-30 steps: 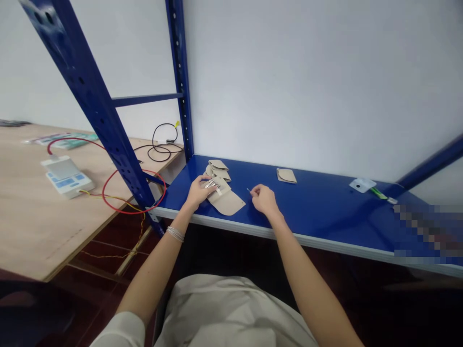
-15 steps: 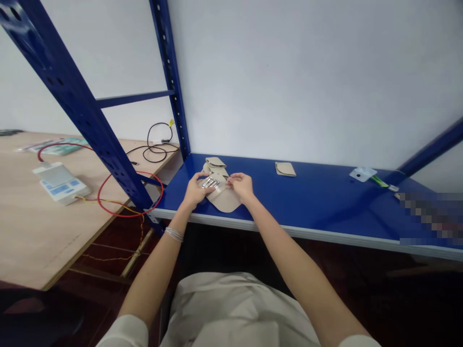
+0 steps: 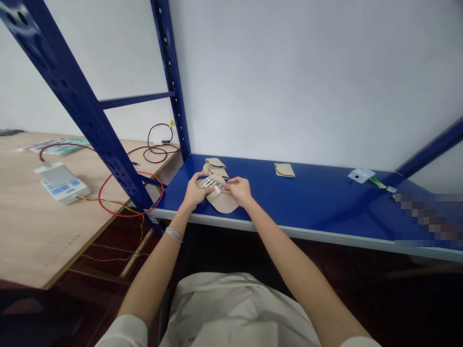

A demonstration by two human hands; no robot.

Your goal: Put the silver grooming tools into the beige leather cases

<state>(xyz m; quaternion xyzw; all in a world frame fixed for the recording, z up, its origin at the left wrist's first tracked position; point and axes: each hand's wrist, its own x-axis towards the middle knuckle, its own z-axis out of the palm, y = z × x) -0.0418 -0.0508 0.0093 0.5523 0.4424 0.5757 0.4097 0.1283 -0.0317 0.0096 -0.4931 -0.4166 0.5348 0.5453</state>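
A beige pouch [image 3: 224, 202] lies opened out at the shelf's front left, its rounded flap toward me. Several slim, shiny metal tools [image 3: 209, 182] sit side by side in it, too small to name exactly; a small whitish piece shows beside them. My left hand [image 3: 196, 191] grips the pouch's left side, thumb over its front. At the right side, my right hand [image 3: 238, 190] is closed, fingertips pinching at the pouch's edge. Whether a small item is also between those fingertips cannot be seen. Folded beige pouches [image 3: 216, 166] are stacked just behind.
Another folded pouch [image 3: 284, 169] lies further right on the blue shelf [image 3: 311, 202]. Beyond it are a white card-like piece [image 3: 360, 175] and a green item [image 3: 377, 182]. A blue upright post [image 3: 90, 115] and a wooden table [image 3: 43, 236] with a white device [image 3: 62, 182] and cables stand left.
My right hand has moved slightly left, and its fingertips have come in closer against the pouch. The left hand keeps its hold in nearly the same place.
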